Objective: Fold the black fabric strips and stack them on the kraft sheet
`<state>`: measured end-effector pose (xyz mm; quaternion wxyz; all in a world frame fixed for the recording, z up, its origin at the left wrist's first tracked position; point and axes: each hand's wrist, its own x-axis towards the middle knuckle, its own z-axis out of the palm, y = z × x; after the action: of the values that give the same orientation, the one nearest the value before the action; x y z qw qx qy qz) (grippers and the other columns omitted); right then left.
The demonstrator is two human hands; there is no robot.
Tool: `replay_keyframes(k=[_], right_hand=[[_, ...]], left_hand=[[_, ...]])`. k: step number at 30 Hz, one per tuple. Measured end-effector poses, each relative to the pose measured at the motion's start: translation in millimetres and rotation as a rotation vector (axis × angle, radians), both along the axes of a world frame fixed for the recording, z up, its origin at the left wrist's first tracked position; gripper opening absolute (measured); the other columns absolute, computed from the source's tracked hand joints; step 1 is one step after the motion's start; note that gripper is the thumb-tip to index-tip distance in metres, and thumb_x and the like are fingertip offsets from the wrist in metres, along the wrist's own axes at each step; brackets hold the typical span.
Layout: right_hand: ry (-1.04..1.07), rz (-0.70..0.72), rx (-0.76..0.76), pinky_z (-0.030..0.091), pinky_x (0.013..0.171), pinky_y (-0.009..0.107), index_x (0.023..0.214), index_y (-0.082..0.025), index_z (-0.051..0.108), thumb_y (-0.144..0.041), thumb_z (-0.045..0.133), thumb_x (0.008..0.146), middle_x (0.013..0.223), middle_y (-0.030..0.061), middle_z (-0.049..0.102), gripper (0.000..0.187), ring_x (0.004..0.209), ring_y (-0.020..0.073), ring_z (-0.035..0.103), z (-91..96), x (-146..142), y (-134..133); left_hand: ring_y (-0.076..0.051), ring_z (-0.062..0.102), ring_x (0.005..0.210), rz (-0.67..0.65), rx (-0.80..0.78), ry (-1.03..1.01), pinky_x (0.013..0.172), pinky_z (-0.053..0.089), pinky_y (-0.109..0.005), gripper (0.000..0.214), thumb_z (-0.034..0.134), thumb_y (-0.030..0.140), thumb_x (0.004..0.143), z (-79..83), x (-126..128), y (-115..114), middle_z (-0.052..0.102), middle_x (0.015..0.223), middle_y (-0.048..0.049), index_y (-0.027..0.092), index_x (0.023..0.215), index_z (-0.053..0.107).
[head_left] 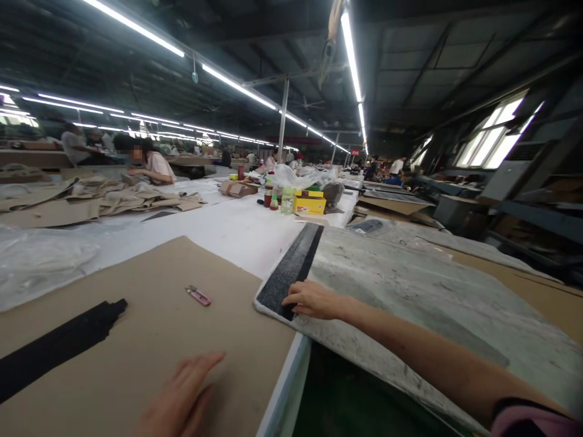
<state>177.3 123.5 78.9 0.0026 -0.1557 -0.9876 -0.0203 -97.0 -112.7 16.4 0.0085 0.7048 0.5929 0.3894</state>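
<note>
My right hand (315, 299) reaches out over a grey mottled fabric sheet (396, 285). Its bent fingers are closed together at the near end of a narrow black strip (314, 246), beside a dark grey fabric band (285, 276). The thumb's grip is partly hidden. My left hand (182, 397), blurred, hovers low over a brown cardboard sheet (150, 340) with its fingers stretched out and nothing in them. On that cardboard lie pink thread snips (198, 295). Farther left lies a flat stack of black strips (64, 331) with ragged ends.
Beyond the cardboard runs a long white table (228, 233). It carries a yellow box (310, 202), bottles (268, 194) and clear plastic (300, 176). Brown cut pieces (104, 197) are heaped at the left, near a bent-over person (157, 167). A dark gap (350, 388) opens below the grey sheet.
</note>
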Motion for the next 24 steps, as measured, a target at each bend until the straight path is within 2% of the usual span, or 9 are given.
replay_keyframes(k=[1, 3, 5, 9, 13, 18, 21, 24], right_hand=[[0.000, 0.018, 0.015, 0.039, 0.078, 0.030, 0.114, -0.024, 0.059, -0.028, 0.056, 0.089, 0.101, 0.0057, 0.059, 0.026, 0.093, 0.0180, 0.056, -1.7, -1, 0], [0.000, 0.055, 0.050, 0.037, 0.077, 0.031, 0.110, -0.023, 0.060, -0.026, 0.055, 0.090, 0.097, 0.0052, 0.059, 0.021, 0.091, 0.0181, 0.055, -3.2, -2, 2], [0.000, 0.092, 0.084, 0.036, 0.075, 0.031, 0.104, -0.021, 0.060, -0.025, 0.052, 0.091, 0.094, 0.0047, 0.059, 0.016, 0.089, 0.0179, 0.053, -3.5, -3, 3], [-0.002, 0.156, 0.129, 0.035, 0.072, 0.031, 0.093, -0.018, 0.058, -0.024, 0.043, 0.095, 0.089, 0.0047, 0.059, 0.017, 0.083, 0.0166, 0.051, -6.5, -5, 8], [0.005, 0.206, 0.130, 0.035, 0.069, 0.030, 0.085, -0.017, 0.055, -0.023, 0.039, 0.096, 0.086, 0.0047, 0.058, 0.020, 0.077, 0.0158, 0.050, -14.7, -7, 17], [0.088, 0.201, 0.060, 0.035, 0.059, 0.025, 0.084, -0.017, 0.054, -0.019, 0.039, 0.094, 0.084, 0.0044, 0.056, 0.018, 0.070, 0.0137, 0.048, -24.9, -2, 23], [0.241, 0.133, -0.018, 0.036, 0.054, 0.023, 0.084, -0.018, 0.054, -0.019, 0.045, 0.088, 0.082, 0.0028, 0.057, 0.010, 0.062, 0.0114, 0.048, -26.6, 7, 22], [0.523, -0.031, -0.105, 0.042, 0.056, 0.022, 0.086, -0.019, 0.056, -0.023, 0.048, 0.086, 0.083, 0.0027, 0.059, 0.009, 0.062, 0.0105, 0.052, -21.0, 20, 29]], left_hand=[[-0.015, 0.059, 0.105, -0.078, -0.057, -0.011, 0.091, 0.050, -0.027, 0.034, 0.041, 0.030, 0.090, 5.9, 15, 16, 0.063, 0.115, -0.0007, 0.031, 0.122, 0.052], [-0.017, 0.056, 0.112, -0.110, -0.221, -0.061, 0.099, 0.046, -0.033, 0.037, 0.037, 0.024, 0.087, 17.1, 46, 48, 0.061, 0.120, -0.0063, 0.022, 0.120, 0.053], [-0.018, 0.054, 0.114, -0.135, -0.266, -0.062, 0.102, 0.044, -0.035, 0.041, 0.036, 0.018, 0.084, 22.7, 71, 78, 0.060, 0.120, -0.0081, 0.018, 0.121, 0.053], [-0.019, 0.051, 0.116, -0.127, -0.303, -0.063, 0.105, 0.040, -0.038, 0.047, 0.037, 0.013, 0.080, 11.6, 94, 118, 0.059, 0.120, -0.0108, 0.013, 0.125, 0.050], [-0.021, 0.050, 0.115, -0.087, -0.333, -0.060, 0.104, 0.038, -0.040, 0.048, 0.034, 0.012, 0.081, -5.3, 95, 127, 0.059, 0.118, -0.0118, 0.011, 0.127, 0.047], [-0.021, 0.048, 0.113, -0.073, -0.344, -0.014, 0.103, 0.037, -0.040, 0.050, 0.035, 0.013, 0.082, -8.8, 96, 120, 0.058, 0.123, -0.0080, 0.015, 0.132, 0.043], [-0.022, 0.047, 0.112, -0.057, -0.348, 0.018, 0.101, 0.037, -0.040, 0.050, 0.035, 0.013, 0.083, -6.3, 99, 119, 0.057, 0.124, -0.0073, 0.016, 0.132, 0.043], [-0.023, 0.046, 0.111, -0.041, -0.351, 0.055, 0.097, 0.038, -0.040, 0.049, 0.034, 0.013, 0.084, -3.8, 102, 117, 0.057, 0.124, -0.0068, 0.017, 0.133, 0.043]])
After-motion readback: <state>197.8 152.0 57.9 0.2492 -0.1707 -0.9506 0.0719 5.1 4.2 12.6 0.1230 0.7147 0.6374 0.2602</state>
